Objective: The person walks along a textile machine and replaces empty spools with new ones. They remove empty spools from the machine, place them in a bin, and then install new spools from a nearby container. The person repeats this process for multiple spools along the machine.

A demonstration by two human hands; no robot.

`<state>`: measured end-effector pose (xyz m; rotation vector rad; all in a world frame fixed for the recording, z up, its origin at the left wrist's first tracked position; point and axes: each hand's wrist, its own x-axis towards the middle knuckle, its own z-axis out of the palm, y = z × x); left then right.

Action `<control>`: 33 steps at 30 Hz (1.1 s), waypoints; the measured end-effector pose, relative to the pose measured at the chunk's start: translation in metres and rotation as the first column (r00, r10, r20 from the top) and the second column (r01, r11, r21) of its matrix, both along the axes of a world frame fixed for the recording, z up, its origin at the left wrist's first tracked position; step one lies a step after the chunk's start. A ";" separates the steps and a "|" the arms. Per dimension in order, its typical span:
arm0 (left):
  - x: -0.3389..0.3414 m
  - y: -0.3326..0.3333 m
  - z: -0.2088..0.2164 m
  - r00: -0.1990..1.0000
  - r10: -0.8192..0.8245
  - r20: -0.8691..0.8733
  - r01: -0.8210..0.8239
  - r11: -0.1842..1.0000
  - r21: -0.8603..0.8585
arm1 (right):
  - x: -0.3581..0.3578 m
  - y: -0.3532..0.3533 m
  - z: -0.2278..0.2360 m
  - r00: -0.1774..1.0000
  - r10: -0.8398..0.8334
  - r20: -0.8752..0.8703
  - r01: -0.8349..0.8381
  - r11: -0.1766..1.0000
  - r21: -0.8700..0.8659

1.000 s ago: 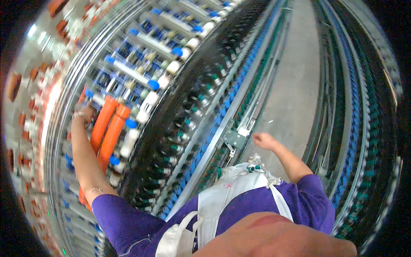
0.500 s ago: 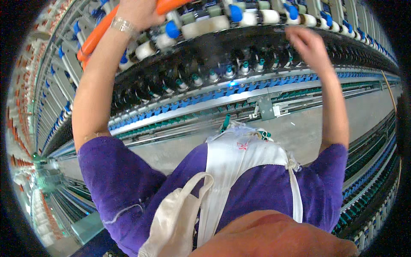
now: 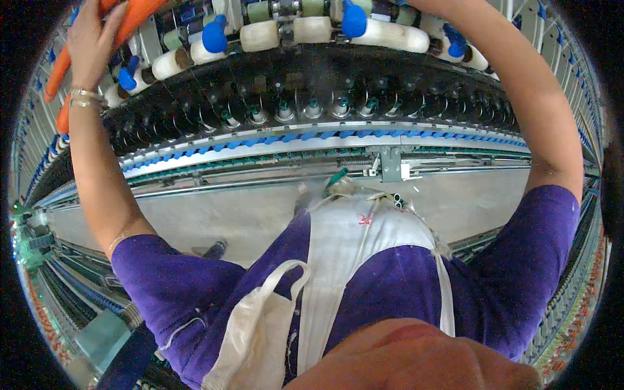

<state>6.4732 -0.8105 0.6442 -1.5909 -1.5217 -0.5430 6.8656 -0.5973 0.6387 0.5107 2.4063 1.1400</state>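
Observation:
My left hand (image 3: 94, 42) is at the upper left, its fingers closed around a smooth orange tube (image 3: 138, 18). A bracelet circles that wrist. More orange tube shows below and beside the hand. My right forearm (image 3: 539, 84) reaches up across the right side to the top edge. Only the edge of my right hand (image 3: 432, 4) shows there; its fingers are cut off, above a row of white rollers (image 3: 396, 34). Blue knob-like parts (image 3: 354, 19) stand between the rollers. Below them runs a row of spindles (image 3: 313, 107) with teal-topped tubes.
A blue-and-white rail (image 3: 279, 138) runs along the spinning machine's lower front, with a grey bracket (image 3: 390, 162) on it. Grey floor (image 3: 195, 211) lies below. A white apron (image 3: 364, 227) hangs on my front with a teal tube (image 3: 337, 177) at its pocket. Another machine stands behind me.
My view has shifted along the machine. My left hand, still on the orange tube, appears farther left and lower. My right hand has risen from the rollers' front to the top edge.

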 end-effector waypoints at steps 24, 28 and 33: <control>-0.005 -0.017 -0.030 0.986 -0.104 0.130 0.117 0.989 -0.092 | -0.010 0.011 0.022 0.969 -0.209 0.131 0.243 0.898 -0.366; -0.003 -0.020 -0.035 0.989 -0.074 0.128 0.088 0.991 -0.105 | -0.015 0.008 0.028 0.907 -0.409 0.101 0.380 0.690 -0.616; -0.010 -0.019 -0.041 0.993 -0.020 0.115 0.031 0.995 -0.092 | -0.026 0.006 0.015 0.907 -0.225 0.356 0.313 0.926 -0.212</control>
